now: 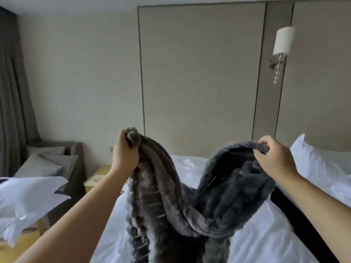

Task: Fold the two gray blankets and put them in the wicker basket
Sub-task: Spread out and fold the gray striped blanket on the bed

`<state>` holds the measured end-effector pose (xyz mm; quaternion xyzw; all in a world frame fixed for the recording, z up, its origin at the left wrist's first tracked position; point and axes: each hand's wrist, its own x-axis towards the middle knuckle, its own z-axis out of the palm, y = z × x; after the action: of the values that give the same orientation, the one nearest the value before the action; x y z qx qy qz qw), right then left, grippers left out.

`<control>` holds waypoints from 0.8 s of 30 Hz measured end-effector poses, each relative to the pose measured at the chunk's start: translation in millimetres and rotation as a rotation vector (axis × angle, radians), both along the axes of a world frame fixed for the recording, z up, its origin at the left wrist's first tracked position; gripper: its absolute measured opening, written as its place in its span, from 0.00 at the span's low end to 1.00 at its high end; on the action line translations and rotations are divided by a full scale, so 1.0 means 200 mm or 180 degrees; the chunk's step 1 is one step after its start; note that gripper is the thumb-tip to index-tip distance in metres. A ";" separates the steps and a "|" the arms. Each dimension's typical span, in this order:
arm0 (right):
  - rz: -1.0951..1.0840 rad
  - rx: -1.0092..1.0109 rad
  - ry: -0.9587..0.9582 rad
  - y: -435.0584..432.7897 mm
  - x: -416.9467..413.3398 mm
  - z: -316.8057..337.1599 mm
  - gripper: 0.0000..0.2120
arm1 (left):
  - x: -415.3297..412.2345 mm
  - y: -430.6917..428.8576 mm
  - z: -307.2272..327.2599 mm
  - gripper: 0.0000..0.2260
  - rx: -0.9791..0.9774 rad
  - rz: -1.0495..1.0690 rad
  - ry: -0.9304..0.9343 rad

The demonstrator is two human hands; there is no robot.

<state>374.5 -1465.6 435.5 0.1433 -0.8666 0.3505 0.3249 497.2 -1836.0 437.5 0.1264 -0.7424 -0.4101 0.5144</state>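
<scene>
Left hand (124, 150) and right hand (273, 156) each gripping fuzzy gray blanket (190, 205), sagging above white bed (266, 234)

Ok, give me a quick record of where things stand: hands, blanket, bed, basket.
left hand: raised, grips a bunched blanket corner
right hand: raised, pinches another part of the edge
blanket: gray, unfolded, sags over the bed
bed: white sheet, pillow at right
basket: not in view
second blanket: not in view
</scene>
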 end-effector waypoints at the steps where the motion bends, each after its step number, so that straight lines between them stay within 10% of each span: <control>1: -0.0377 0.0757 -0.0608 0.04 -0.04 -0.08 0.03 | 0.00 -0.01 -0.02 0.08 -0.0137 0.0018 -0.0150; 4: -0.1049 0.2147 -0.2438 0.11 -0.07 -0.33 0.07 | -0.01 -0.01 -0.08 0.06 -0.0241 -0.0176 -0.0404; 8: -0.0332 0.2476 -0.2455 -0.06 0.03 -0.36 0.15 | -0.01 0.12 -0.07 0.09 -0.0087 -0.0918 -0.0530; 11: 0.1203 0.1195 -0.2066 -0.31 0.18 -0.27 0.07 | -0.01 0.29 -0.06 0.12 -0.0291 -0.1593 -0.0750; 15: 0.2396 0.0368 -0.1860 -0.56 0.36 -0.22 0.26 | -0.01 0.43 -0.03 0.12 -0.0265 -0.1918 -0.0790; 19: 0.2009 -0.0114 -0.1479 -0.64 0.38 -0.32 0.06 | 0.02 0.46 0.01 0.15 -0.0041 -0.2038 -0.0646; 24: 0.1465 0.0333 -0.2412 -0.51 0.29 -0.52 0.05 | 0.07 0.38 0.04 0.14 0.0038 -0.1833 -0.0472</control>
<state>431.8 -1567.4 332.1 0.2101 -0.8866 0.3972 -0.1098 511.8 -1759.6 445.1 -0.0568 -0.7809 -0.5332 0.3205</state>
